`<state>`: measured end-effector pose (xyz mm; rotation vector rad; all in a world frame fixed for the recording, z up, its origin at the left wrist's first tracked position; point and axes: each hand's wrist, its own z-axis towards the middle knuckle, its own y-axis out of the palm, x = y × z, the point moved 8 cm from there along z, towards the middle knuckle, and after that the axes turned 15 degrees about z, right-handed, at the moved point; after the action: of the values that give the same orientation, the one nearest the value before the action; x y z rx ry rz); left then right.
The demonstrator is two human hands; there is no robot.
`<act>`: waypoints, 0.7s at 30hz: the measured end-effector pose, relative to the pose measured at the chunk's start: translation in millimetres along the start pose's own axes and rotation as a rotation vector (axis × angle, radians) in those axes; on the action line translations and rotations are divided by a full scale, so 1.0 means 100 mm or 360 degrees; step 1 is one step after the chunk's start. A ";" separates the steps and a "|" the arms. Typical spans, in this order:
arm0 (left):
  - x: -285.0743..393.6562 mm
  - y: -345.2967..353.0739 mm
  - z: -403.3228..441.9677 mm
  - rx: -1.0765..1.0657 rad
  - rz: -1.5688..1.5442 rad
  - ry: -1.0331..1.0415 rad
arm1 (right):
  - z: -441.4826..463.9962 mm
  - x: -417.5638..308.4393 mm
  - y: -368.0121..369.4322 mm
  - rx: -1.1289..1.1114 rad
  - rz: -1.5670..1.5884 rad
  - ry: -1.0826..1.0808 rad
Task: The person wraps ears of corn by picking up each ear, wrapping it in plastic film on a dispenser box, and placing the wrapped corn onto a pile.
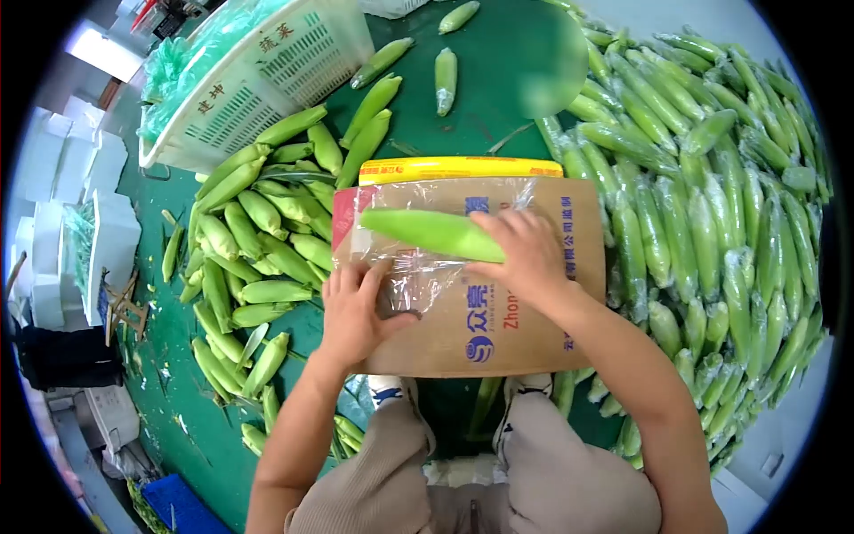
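A green ear of corn in its husk (427,231) lies slantwise above a flattened cardboard sheet (534,347). My right hand (525,254) grips the corn's thick right end. Clear plastic film (427,283) is spread over the cardboard beneath the corn. On the film's left part rests my left hand (360,307), fingers apart, thumb pointing right, with nothing held in it. Directly behind the cardboard lies a yellow roll or box with red print (463,169).
Loose unwrapped corn (267,258) is heaped on the left. Film-wrapped corn (703,222) is piled high on the right. A white crate (267,80) with green plastic stands at the back left. Several ears, one of them here (446,82), lie behind the cardboard.
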<state>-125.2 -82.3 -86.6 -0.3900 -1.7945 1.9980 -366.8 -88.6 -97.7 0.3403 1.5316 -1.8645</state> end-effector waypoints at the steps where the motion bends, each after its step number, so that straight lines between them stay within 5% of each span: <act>1: -0.04 0.00 -0.06 -0.0102 -0.0009 -0.0084 | -0.08 0.00 -0.07 0.0097 0.0053 -0.0007; 3: -0.07 -0.04 -0.06 -0.0116 0.0012 -0.0164 | -0.17 -0.04 -0.21 0.0219 0.0063 -0.0001; 5: -0.11 0.01 -0.01 0.0215 0.0026 -0.0131 | -0.22 -0.14 -0.37 0.0241 -0.0017 0.0006; 8: -0.16 0.02 -0.08 0.0406 0.0032 -0.0253 | -0.29 -0.15 -0.31 -0.0438 -0.0302 0.0166; 11: 0.01 -0.38 -0.25 0.0828 -0.0364 -0.0102 | -0.37 -0.28 -0.21 -0.0722 0.0046 0.0063; 14: 0.32 -0.09 -0.28 0.0519 -0.0880 -0.0159 | -0.42 -0.41 -0.01 -0.0971 0.0256 0.0022; 15: 0.47 0.17 -0.12 -0.0387 -0.0585 -0.0132 | -0.37 -0.49 0.00 -0.0939 0.0249 -0.0014; 16: 0.58 0.19 -0.16 0.0306 -0.0357 0.0469 | -0.34 -0.55 0.00 -0.0915 0.0245 -0.0031; 17: 0.59 0.13 -0.06 0.0093 -0.0516 0.0362 | -0.23 -0.60 -0.05 -0.0728 0.0147 -0.0155; 19: 0.57 -0.03 0.30 0.0164 -0.0159 0.0310 | -0.13 -0.64 -0.20 -0.0338 -0.0071 -0.0304; 21: 0.31 -0.24 0.78 0.0467 0.0018 -0.0114 | 0.05 -0.49 -0.28 -0.0208 0.0017 -0.0115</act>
<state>-186.1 -133.4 -51.2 -0.2393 -1.5078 2.2657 -347.9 -74.2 -46.1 0.2185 1.5897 -1.7396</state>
